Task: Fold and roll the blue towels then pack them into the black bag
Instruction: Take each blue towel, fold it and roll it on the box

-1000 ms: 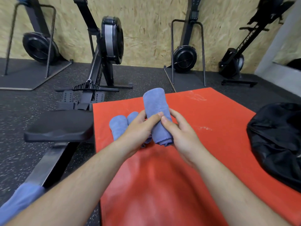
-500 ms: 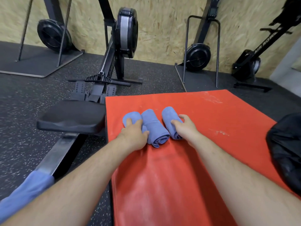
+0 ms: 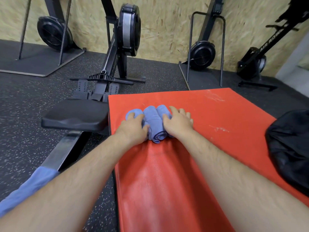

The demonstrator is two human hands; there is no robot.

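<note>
Three rolled blue towels lie side by side on the red mat [image 3: 167, 181]. My left hand [image 3: 133, 128] grips the left roll [image 3: 132, 113], fingers curled over its top. The middle roll [image 3: 153, 121] sits exposed between my hands, its spiral end facing me. My right hand [image 3: 178, 122] curls over the right roll [image 3: 163, 109], thumb on top, hiding most of it. All three rolls touch one another. The black bag [image 3: 291, 148] rests on the mat's right edge, apart from my hands.
A rowing machine runs along the mat's left side, its black seat [image 3: 75, 116] touching the mat edge. Another blue towel [image 3: 33, 183] drapes over its rail at lower left. More rowers [image 3: 202, 54] stand against the wooden wall behind.
A second ago both hands held one roll up in the air. It went down as the third roll, and my hands have pushed the outer rolls inward so the gaps closed.
</note>
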